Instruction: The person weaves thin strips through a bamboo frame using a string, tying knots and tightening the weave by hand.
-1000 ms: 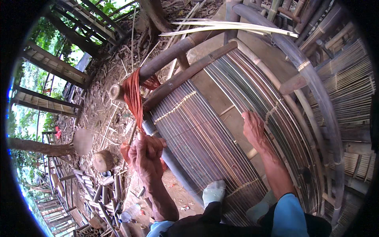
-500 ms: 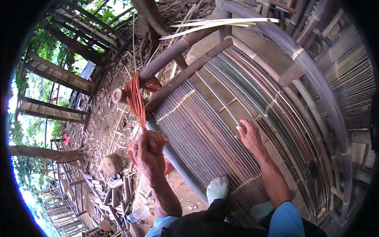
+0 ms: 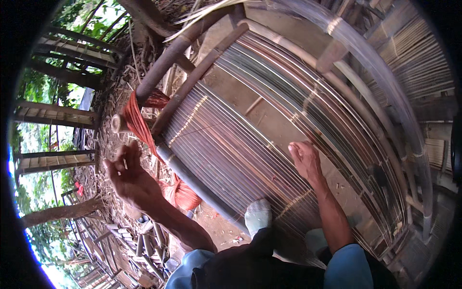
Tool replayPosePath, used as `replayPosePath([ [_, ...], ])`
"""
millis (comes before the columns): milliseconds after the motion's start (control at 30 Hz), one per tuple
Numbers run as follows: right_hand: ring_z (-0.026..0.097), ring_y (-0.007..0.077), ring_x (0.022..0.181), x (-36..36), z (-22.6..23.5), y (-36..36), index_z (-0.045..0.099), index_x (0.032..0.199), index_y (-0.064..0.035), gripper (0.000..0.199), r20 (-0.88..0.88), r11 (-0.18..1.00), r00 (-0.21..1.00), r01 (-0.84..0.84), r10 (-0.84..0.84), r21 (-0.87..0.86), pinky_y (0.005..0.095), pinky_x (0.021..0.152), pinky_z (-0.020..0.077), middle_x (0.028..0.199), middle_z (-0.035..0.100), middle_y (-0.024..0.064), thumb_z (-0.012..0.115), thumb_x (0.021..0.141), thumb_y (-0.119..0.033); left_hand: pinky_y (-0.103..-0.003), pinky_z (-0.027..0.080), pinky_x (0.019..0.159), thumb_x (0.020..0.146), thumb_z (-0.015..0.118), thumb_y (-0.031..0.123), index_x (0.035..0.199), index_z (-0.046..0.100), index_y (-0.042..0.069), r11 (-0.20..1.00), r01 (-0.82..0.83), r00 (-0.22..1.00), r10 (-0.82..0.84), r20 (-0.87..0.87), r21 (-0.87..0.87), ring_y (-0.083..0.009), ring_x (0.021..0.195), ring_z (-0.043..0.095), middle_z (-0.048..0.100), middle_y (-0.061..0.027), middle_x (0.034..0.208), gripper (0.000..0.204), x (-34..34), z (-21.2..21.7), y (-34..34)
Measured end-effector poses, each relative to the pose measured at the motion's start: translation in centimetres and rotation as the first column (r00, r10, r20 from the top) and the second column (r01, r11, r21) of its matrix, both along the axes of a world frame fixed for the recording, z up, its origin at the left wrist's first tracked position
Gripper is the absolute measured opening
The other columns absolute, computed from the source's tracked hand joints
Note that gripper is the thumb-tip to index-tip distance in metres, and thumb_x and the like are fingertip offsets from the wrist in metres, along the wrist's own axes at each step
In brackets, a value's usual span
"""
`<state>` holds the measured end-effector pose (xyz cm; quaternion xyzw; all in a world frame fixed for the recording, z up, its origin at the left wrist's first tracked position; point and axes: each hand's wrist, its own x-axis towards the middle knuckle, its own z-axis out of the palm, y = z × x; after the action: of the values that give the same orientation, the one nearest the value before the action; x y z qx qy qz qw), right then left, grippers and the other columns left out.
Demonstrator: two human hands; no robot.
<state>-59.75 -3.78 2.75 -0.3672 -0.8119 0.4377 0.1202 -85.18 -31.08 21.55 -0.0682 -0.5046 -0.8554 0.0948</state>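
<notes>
A slatted bamboo panel [image 3: 226,154] lies before me, its thin strips in two groups with a gap between. My left hand [image 3: 129,176] is raised off its left side, fingers bent but apart, with nothing visible in them. Just beyond that hand, an orange-red cord [image 3: 137,124] loops over the end of a bamboo pole [image 3: 161,67]. More of the cord is bunched in a bundle [image 3: 186,193] beside the panel's edge pole. My right hand [image 3: 306,159] is closed over the gap, by the left group's edge strip; whatever its fingers hold is hidden.
My sock-covered foot [image 3: 258,214] rests on the slats. Thick bamboo rails [image 3: 375,62] curve round the far and right sides. Cut bamboo pieces [image 3: 139,245] and a tree trunk [image 3: 65,210] are to the left. Pale split strips [image 3: 207,14] lie at the back.
My left hand has let go of the orange-red cord and moved left. The strip that crossed the gap now lies against the left group. My view has shifted.
</notes>
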Motion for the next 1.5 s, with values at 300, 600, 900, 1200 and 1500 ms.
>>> replayPosePath([
  [300, 0.064, 0.0318, 0.083, -0.2, -2.0, -0.6, 0.069, 0.092, -0.0017, 0.017, 0.069, 0.974, 0.988, -0.148, 0.138, 0.17, 0.0418, 0.074, 0.05, 0.085, 0.065, 0.0144, 0.067, 0.091, -0.019, -0.026, 0.042, 0.052, 0.095, 0.054, 0.009, 0.113, 0.069, 0.001, 0.665, 0.202, 0.963, -0.269, 0.021, -0.719, -0.0098, 0.055, 0.046, 0.059, 0.0001, 0.074, 0.025, -1.8, -2.6, 9.5],
  [600, 0.069, 0.03, 0.1, -7.2, -2.6, 0.0, 0.063, 0.122, -0.003, 0.036, 0.042, 0.978, 0.994, -0.086, 0.096, -0.192, 0.0429, 0.087, 0.0521, 0.109, 0.07, 0.0189, 0.062, 0.095, -0.027, -0.041, 0.058, 0.074, 0.084, 0.062, 0.009, 0.103, 0.075, 0.01, -0.061, 0.016, 0.815, -0.577, 0.049, -0.998, -0.0356, 0.081, 0.071, 0.07, -0.0229, 0.085, 0.022, -6.3, -19.9, 18.1],
  [900, 0.071, 0.031, 0.084, -16.5, -9.6, 1.1, 0.072, 0.104, -0.0034, 0.024, 0.026, 0.922, 0.994, -0.092, 0.11, -0.377, 0.041, 0.075, 0.0534, 0.089, 0.073, 0.0176, 0.057, 0.091, -0.017, -0.05, 0.051, 0.064, 0.087, 0.061, 0.019, 0.101, 0.064, 0.011, -0.271, -0.023, 0.716, -0.676, 0.173, -0.962, -0.0394, 0.074, 0.068, 0.069, -0.0178, 0.081, 0.016, -4.2, -23.6, 20.6],
  [1200, 0.061, 0.0187, 0.076, -12.8, -4.8, 0.2, 0.068, 0.093, -0.0026, 0.016, -0.432, 0.972, 0.901, -0.08, -0.025, -0.222, 0.0337, 0.074, 0.0506, 0.078, 0.062, 0.0038, 0.059, 0.093, -0.016, -0.033, 0.056, 0.057, 0.085, 0.066, 0.023, 0.116, 0.068, 0.01, -0.184, 0.514, 0.628, -0.586, 0.513, -0.838, -0.0185, 0.063, 0.067, 0.072, -0.0136, 0.079, 0.034, -7.1, -14.9, 17.5],
  [1500, 0.061, 0.0118, 0.079, -11.6, 0.7, 0.3, 0.07, 0.106, -0.0023, 0.023, -0.336, 0.829, 0.94, -0.226, 0.049, -0.512, 0.0279, 0.073, 0.0494, 0.091, 0.07, 0.0041, 0.06, 0.095, -0.021, -0.04, 0.053, 0.077, 0.079, 0.075, 0.012, 0.137, 0.056, 0.015, 0.055, 0.457, 0.588, -0.767, 0.256, -0.888, -0.0181, 0.079, 0.066, 0.075, -0.0054, 0.088, 0.06, -2.7, -15.7, 15.0],
])
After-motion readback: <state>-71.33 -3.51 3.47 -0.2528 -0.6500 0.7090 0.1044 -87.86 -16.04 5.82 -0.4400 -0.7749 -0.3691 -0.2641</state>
